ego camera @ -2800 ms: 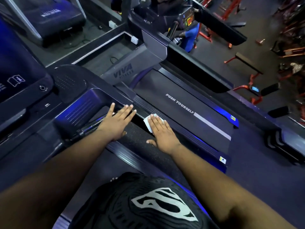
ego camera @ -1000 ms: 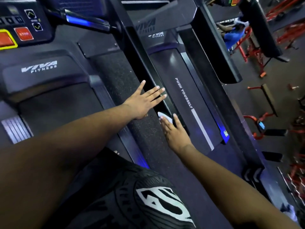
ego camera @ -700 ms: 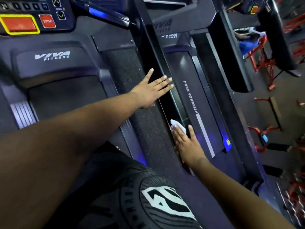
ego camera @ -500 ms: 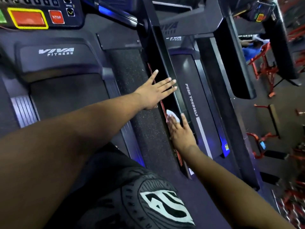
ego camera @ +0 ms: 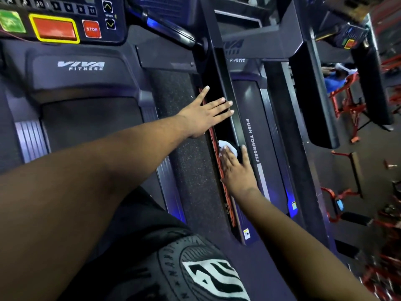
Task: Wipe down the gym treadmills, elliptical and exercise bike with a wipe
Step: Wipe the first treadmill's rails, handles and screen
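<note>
The wipe [ego camera: 227,147] is white. The treadmill [ego camera: 186,170] side strip is black with pale speckles, edged by a red stripe. The stop button [ego camera: 92,29] is red with white lettering.

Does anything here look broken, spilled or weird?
Nothing looks broken or spilled. The right hand presses a white wipe onto the dark rail between two treadmills, and the left hand rests flat further up. The orange strip along the gap looks like trim.
</note>
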`<control>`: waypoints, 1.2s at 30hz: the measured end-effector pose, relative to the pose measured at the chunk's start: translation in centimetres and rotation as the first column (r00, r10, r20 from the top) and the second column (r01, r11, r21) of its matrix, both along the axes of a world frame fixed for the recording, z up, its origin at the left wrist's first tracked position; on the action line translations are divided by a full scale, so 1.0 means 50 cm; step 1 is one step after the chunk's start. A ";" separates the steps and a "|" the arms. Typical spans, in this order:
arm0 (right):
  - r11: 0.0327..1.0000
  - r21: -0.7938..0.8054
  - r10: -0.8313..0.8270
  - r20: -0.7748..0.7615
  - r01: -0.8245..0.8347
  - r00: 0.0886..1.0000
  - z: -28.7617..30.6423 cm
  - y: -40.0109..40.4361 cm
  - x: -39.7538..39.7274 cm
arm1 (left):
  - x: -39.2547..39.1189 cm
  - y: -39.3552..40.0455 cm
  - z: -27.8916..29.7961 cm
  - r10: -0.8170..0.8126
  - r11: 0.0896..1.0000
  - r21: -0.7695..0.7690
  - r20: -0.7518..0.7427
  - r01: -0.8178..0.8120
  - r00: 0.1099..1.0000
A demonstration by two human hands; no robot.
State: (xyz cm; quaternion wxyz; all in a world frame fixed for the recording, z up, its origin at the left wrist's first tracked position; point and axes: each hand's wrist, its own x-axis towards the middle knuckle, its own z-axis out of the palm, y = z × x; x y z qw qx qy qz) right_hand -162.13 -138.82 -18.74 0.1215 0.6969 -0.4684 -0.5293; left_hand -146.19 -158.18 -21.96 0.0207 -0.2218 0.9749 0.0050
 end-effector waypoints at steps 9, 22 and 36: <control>0.986 -0.104 -0.115 0.163 0.133 0.980 0.041 0.036 -0.031 | 0.016 -0.061 -0.004 0.056 0.998 0.032 -0.005 -0.055 0.998; 0.965 -0.208 -0.103 0.259 0.159 0.960 0.050 -0.131 -0.007 | 0.055 -0.177 0.006 0.109 0.994 -0.019 0.023 -0.109 0.994; 0.960 -0.227 -0.115 0.210 0.163 0.971 0.052 -0.324 0.032 | 0.092 -0.323 0.024 0.155 0.983 -0.117 0.129 -0.140 0.980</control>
